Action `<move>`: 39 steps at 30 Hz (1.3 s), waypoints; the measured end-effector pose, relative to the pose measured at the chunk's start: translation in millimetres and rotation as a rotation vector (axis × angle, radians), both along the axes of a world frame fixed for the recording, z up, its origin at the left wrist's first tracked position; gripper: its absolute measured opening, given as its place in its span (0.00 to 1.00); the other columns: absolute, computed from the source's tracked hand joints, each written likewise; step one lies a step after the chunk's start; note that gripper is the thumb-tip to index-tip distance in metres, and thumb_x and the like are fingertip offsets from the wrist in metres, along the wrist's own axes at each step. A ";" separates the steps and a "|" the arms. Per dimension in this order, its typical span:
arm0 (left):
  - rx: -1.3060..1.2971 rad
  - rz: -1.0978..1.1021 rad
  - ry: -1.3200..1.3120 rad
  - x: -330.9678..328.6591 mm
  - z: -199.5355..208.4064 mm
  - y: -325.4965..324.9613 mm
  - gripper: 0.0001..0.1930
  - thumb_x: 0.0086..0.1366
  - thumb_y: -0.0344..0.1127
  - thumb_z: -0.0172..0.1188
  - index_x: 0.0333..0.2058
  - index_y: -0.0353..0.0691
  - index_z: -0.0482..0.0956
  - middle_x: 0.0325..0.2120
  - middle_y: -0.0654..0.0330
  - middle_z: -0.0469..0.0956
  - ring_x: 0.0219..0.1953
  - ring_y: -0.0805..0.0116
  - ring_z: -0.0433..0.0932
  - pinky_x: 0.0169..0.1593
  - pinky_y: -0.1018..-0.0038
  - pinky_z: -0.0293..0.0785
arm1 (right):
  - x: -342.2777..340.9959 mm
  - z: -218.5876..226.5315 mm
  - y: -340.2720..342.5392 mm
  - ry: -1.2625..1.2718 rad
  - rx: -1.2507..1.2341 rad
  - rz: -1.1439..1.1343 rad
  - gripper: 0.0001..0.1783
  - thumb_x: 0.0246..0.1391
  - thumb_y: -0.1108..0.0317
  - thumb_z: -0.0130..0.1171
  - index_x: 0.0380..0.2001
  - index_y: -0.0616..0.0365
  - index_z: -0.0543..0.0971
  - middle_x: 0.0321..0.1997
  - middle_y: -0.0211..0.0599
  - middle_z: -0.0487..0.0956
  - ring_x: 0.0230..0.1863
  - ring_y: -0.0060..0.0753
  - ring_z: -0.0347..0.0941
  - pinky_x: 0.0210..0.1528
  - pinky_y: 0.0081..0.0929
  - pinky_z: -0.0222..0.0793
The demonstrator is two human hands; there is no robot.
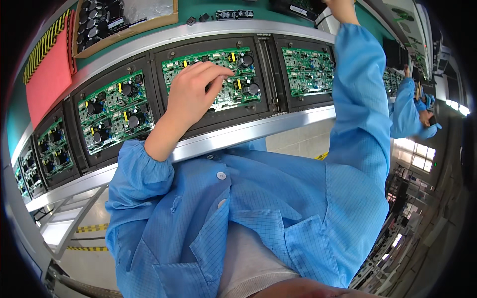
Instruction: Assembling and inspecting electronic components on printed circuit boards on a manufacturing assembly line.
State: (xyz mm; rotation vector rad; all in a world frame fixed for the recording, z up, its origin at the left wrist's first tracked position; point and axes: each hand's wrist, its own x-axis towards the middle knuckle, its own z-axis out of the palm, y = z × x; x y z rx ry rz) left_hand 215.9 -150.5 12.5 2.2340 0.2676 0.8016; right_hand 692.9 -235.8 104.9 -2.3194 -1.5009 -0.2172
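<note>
My left hand (191, 92) hovers over the middle green circuit board panel (174, 67), which sits in a black carrier frame (198, 126). Its index finger reaches rightward near a round black capacitor (244, 61), with the thumb apart below it; I see nothing held. My right arm stretches far forward to the upper right. Only part of my right hand (342, 10) shows at the top edge, its fingers cut off from view, close to a dark bin (298, 9). A second board panel (308, 72) lies to the right, partly behind my right sleeve.
More populated boards (114, 111) line the rail to the left. Beyond the metal rail (293, 30), loose black capacitors (234, 15) lie on the green mat. A cardboard box (126, 37) of capacitors and a red sheet (49, 79) stand far left. Another person's blue sleeve (403, 111) shows at right.
</note>
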 end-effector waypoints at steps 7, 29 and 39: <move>0.009 -0.048 -0.008 4.8 8.4 -5.7 0.06 0.63 0.29 0.63 0.38 0.44 0.86 0.32 0.62 0.83 0.36 0.60 0.82 0.42 0.65 0.77 | -35.7 -21.9 -175.6 0.233 0.134 -0.222 0.12 0.61 0.68 0.66 0.46 0.57 0.87 0.38 0.34 0.89 0.43 0.23 0.83 0.49 0.21 0.75; 0.010 -0.062 0.054 11.5 8.9 -9.1 0.08 0.64 0.26 0.62 0.40 0.43 0.86 0.33 0.60 0.83 0.36 0.60 0.82 0.42 0.69 0.77 | -113.3 -124.5 -251.3 0.321 0.217 -0.564 0.11 0.53 0.73 0.71 0.41 0.58 0.87 0.32 0.31 0.88 0.31 0.21 0.82 0.38 0.22 0.77; 0.018 -0.069 0.055 12.7 9.8 -13.3 0.08 0.65 0.26 0.62 0.40 0.43 0.86 0.32 0.60 0.83 0.36 0.61 0.82 0.41 0.68 0.76 | -112.5 -124.3 -256.1 0.308 0.195 -0.523 0.13 0.52 0.73 0.70 0.42 0.58 0.85 0.33 0.30 0.88 0.31 0.21 0.82 0.37 0.21 0.77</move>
